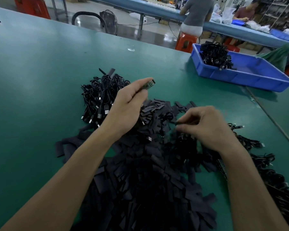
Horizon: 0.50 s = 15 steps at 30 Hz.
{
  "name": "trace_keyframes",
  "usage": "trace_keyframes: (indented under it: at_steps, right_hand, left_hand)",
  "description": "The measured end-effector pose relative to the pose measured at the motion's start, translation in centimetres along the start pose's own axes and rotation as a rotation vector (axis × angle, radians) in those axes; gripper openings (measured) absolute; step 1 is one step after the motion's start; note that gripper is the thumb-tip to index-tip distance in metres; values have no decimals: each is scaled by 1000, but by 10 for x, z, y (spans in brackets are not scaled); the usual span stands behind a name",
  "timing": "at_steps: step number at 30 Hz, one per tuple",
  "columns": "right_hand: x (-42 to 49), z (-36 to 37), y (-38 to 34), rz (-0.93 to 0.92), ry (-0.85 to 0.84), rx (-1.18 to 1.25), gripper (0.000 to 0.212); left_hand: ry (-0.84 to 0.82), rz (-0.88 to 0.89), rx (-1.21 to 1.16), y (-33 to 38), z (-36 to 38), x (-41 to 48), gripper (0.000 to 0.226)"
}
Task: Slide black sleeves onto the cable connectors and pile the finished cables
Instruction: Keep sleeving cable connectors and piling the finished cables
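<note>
1. Black sleeves (148, 180) lie in a broad heap on the green table (32, 72) between your forearms. The heap runs off the bottom edge, and single pieces are hard to tell apart in the dark mass.
2. Your right hand (207, 125) is blurred. Its fingers curl low over the heap and pinch a small dark piece (185, 122), which may be one sleeve, though the blur leaves that unsure.
3. Your left hand (128, 104) is raised above the heap, thumb and fingers gripping a cable connector (149, 84). Its metal end sticks out past your fingertips, and its cable is hidden behind the hand.
4. A pile of coiled cables (100, 95) sits on the table just beyond your left wrist, touching the heap. Your wrist covers its near right edge.
5. Loose cables (257, 155) trail along the right side, partly hidden under your right forearm and cut off at the frame edge.
6. A blue bin (232, 77) stands at the far right, well apart from your hands, with a cable bundle (215, 55) inside. Past it, a person sits on a red stool (185, 42).
</note>
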State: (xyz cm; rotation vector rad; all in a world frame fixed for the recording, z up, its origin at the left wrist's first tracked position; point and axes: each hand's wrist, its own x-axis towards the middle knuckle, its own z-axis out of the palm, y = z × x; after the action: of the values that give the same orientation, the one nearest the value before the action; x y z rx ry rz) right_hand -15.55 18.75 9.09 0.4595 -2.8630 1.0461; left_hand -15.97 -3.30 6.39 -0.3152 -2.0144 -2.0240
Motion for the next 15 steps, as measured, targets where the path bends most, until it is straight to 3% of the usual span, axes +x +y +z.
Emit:
trace_keyframes:
  at_steps: [3, 5, 7, 9, 11, 13, 15]
  right_hand:
    - [0, 5, -4, 64, -379, -122, 14]
    - [-3, 13, -9, 89, -631, -120, 31]
    - [-6, 23, -14, 172, -763, -10, 50]
    - [-4, 32, -12, 269, -700, 101, 52]
    - [4, 40, -4, 273, -422, 75, 35]
    - [12, 46, 8, 205, -129, -126, 22]
    - [18, 53, 18, 189, -52, -324, 23]
  left_hand:
    - [-45, -48, 59, -8, -7, -2, 40]
    - [-51, -56, 104, -13, -12, -5, 36]
    - [-40, -93, 135, -18, -17, -8, 23]
    - [-22, -133, 153, -22, -19, -10, 17]
    - [-3, -138, 175, -24, -20, -11, 19]
    - [33, -128, 170, -25, -21, -12, 22]
    - [70, -117, 158, -25, -23, -13, 22]
